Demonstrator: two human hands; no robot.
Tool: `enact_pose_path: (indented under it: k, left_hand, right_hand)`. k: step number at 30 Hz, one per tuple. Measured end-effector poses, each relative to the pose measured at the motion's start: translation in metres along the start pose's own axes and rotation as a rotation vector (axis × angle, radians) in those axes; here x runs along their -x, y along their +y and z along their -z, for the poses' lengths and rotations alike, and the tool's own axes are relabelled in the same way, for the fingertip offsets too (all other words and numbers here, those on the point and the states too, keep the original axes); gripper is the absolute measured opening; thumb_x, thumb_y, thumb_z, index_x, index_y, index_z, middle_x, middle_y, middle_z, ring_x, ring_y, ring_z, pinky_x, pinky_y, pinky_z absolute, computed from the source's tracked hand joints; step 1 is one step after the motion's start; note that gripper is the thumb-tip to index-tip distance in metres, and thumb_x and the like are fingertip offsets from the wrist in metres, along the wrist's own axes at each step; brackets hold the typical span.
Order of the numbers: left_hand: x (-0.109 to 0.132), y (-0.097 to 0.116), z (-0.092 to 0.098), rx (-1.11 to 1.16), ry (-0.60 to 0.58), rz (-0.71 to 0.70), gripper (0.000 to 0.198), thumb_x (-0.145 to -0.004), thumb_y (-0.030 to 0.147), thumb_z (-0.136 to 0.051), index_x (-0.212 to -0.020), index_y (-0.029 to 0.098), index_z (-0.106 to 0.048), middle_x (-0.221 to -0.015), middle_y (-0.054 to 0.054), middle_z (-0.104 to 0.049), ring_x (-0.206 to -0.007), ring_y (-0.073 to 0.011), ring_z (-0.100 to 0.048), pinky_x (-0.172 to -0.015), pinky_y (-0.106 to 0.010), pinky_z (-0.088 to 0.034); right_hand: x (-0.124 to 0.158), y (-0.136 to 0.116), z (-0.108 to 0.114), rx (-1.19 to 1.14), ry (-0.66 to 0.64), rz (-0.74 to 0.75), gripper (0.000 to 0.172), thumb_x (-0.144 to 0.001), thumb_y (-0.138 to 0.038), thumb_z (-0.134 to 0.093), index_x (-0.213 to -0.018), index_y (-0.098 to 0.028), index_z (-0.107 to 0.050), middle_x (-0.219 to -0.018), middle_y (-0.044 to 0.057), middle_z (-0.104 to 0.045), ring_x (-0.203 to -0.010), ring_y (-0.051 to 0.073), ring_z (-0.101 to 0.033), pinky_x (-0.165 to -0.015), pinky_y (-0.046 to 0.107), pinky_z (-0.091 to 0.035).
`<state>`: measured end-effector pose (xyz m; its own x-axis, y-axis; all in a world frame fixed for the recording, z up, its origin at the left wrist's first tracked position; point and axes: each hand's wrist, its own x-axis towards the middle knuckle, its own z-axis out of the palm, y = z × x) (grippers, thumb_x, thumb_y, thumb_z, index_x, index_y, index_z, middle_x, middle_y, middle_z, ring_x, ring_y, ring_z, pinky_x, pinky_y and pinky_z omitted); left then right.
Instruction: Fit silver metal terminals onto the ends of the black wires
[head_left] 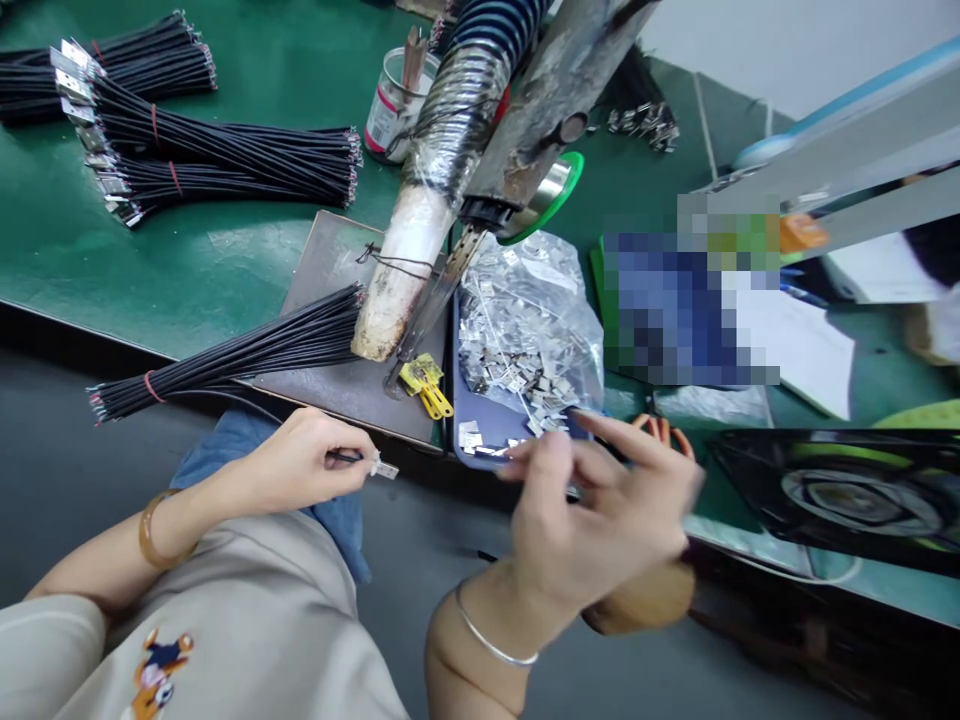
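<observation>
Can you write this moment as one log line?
left hand: pinches black wire with metal tip | right hand: blurred, fingers over metal pieces on blue tray | grip unclear

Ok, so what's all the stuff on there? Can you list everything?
cable bundles: several, black, back left on the green table
tied bundle: one, black, red band, on the dark board
metal pieces: many, silver, in a clear bag on the blue tray
clip: one, yellow, on the board
jar: one, clear, red label, at the back
hose: one, foil-wrapped, middle
fan: one, black, right
left hand: pinches a black wire with a metal end
right hand: blurred, over the tray's near edge
</observation>
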<state>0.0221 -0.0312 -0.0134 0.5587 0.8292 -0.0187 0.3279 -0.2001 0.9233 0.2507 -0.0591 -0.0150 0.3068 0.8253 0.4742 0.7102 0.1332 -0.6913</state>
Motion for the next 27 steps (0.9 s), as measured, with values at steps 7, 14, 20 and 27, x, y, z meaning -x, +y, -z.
enact_pose_path:
  k: [7,14,20,27]
  left_hand:
    - [-0.001,-0.011,0.006,0.007,0.348,-0.043,0.015,-0.09,0.019,-0.063,-0.084,0.014,-0.076,-0.083,-0.006,-0.078,-0.072,-0.0152,-0.069,-0.07,-0.024,-0.054]
    - [-0.036,-0.024,0.017,-0.841,0.38,-0.114,0.024,-0.094,0.009,-0.052,-0.08,0.012,-0.071,-0.089,-0.014,-0.068,-0.088,-0.0268,-0.06,-0.08,-0.039,-0.051]
    - [-0.026,-0.02,0.014,-0.755,0.362,-0.159,0.023,-0.097,0.012,-0.046,-0.085,0.014,-0.066,-0.086,-0.011,-0.067,-0.088,-0.0255,-0.058,-0.082,-0.038,-0.049]
    - [-0.002,-0.01,0.008,-0.275,0.183,-0.358,0.017,-0.093,0.014,-0.053,-0.091,0.016,-0.07,-0.079,-0.005,-0.071,-0.069,-0.0149,-0.061,-0.068,-0.025,-0.045]
  right_hand:
    - [-0.037,0.035,-0.017,0.206,-0.138,0.02,0.02,-0.084,-0.038,-0.062,-0.072,-0.023,-0.057,-0.069,0.001,-0.067,-0.06,0.017,-0.062,-0.062,0.029,-0.049]
    - [-0.055,0.046,-0.029,0.336,-0.344,0.097,0.021,-0.081,-0.035,-0.056,-0.065,-0.024,-0.051,-0.069,0.001,-0.061,-0.056,0.015,-0.051,-0.062,0.031,-0.04]
    - [-0.047,0.044,-0.02,0.288,-0.297,0.041,0.02,-0.079,-0.037,-0.058,-0.066,-0.024,-0.051,-0.065,-0.001,-0.058,-0.056,0.015,-0.054,-0.06,0.03,-0.045]
    - [-0.014,-0.005,-0.008,-0.194,-0.04,-0.086,0.022,-0.078,-0.028,-0.075,-0.069,-0.02,-0.057,-0.078,0.002,-0.071,-0.052,0.012,-0.065,-0.05,0.025,-0.056]
